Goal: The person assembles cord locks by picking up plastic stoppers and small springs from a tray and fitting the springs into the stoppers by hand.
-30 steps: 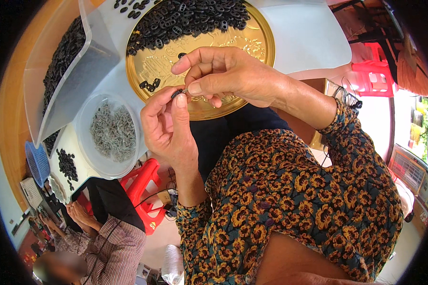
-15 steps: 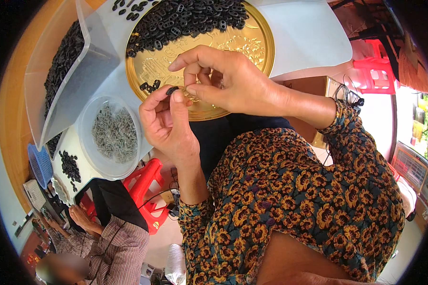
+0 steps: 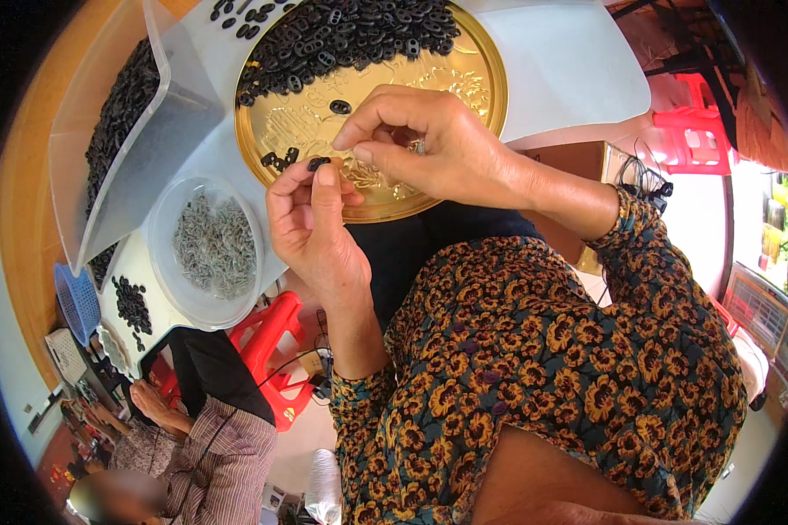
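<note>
My left hand (image 3: 320, 232) pinches a small black oval piece with holes (image 3: 319, 164) between thumb and index finger, over the near left part of a round golden tray (image 3: 502, 96). Just to its right, above the tray, is my right hand (image 3: 438, 144). Its index finger and thumb are slightly apart, with nothing visible between their tips; the other fingers are curled and partly hidden. A single black oval piece (image 3: 340, 107) shows just beyond the right index finger. Several black pieces (image 3: 279, 159) lie beside my left hand, and a large heap of them (image 3: 350, 35) covers the tray's far side.
Left of the tray stand a round clear tub of small silvery pieces (image 3: 214, 245) and a tilted clear bin (image 3: 162, 131) with black pieces. A blue basket (image 3: 76, 302) is farther left. A co-worker's hand (image 3: 153, 402) is at the lower left, near a red stool (image 3: 276, 350).
My right hand has drawn slightly away from the left, its thumb and index finger now off the black piece. A single black piece now shows beyond the right index finger.
</note>
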`<state>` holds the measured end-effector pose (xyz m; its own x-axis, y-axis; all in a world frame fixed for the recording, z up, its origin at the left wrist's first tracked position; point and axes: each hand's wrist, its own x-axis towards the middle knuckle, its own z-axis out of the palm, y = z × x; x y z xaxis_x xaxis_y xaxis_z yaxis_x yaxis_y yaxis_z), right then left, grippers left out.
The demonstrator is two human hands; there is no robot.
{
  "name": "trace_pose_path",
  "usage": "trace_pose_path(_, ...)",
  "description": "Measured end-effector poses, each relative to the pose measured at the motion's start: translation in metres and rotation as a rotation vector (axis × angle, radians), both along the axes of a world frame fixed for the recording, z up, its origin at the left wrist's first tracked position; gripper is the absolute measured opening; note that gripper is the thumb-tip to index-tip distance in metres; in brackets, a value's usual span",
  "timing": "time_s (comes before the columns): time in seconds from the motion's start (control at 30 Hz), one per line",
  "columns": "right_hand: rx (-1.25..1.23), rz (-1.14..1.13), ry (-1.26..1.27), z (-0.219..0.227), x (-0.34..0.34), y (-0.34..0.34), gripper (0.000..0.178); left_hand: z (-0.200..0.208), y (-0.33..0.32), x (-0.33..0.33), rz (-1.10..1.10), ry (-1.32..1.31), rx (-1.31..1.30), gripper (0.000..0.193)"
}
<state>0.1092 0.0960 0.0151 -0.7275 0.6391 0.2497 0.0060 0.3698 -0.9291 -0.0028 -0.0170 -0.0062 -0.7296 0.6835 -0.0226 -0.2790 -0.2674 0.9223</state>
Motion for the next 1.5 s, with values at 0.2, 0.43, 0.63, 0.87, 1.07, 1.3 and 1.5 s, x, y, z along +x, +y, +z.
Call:
trace_pose_path(0.2, -0.202, 0.080, 0.030, -0.011, -0.002, 0.008, 0.018, 0.010, -0.002, 0.004, -0.107, -0.134, 0.056, 0.019)
trace_pose_path(0.43, 0.059, 0.155, -0.093, -0.002, 0.001, 0.016, 0.012, 0.007, -0.004, 0.005, -0.130, -0.194, 0.050, 0.018)
trace_pose_path(0.63, -0.080, 0.143, -0.164, 0.004, 0.003, 0.017, 0.013, 0.004, 0.000, 0.008, -0.157, -0.197, -0.004, 0.018)
trace_pose_path(0.87, -0.359, 0.197, 0.094, -0.001, 0.000, 0.010, 0.020, 0.004, -0.002, 0.009, -0.159, -0.214, -0.027, 0.018)
trace_pose_path(1.07, -0.347, 0.178, 0.076, -0.005, -0.003, 0.007, 0.020, 0.005, -0.001, 0.010, -0.152, -0.220, -0.028, 0.017)
trace_pose_path(1.3, -0.309, 0.185, 0.095, -0.007, -0.004, 0.004, 0.021, 0.005, -0.002, 0.009, -0.152, -0.223, -0.008, 0.014)
trace_pose_path(1.5, -0.260, 0.187, 0.104, -0.010, -0.005, 0.003, 0.021, 0.004, -0.001, 0.010, -0.145, -0.211, -0.013, 0.013)
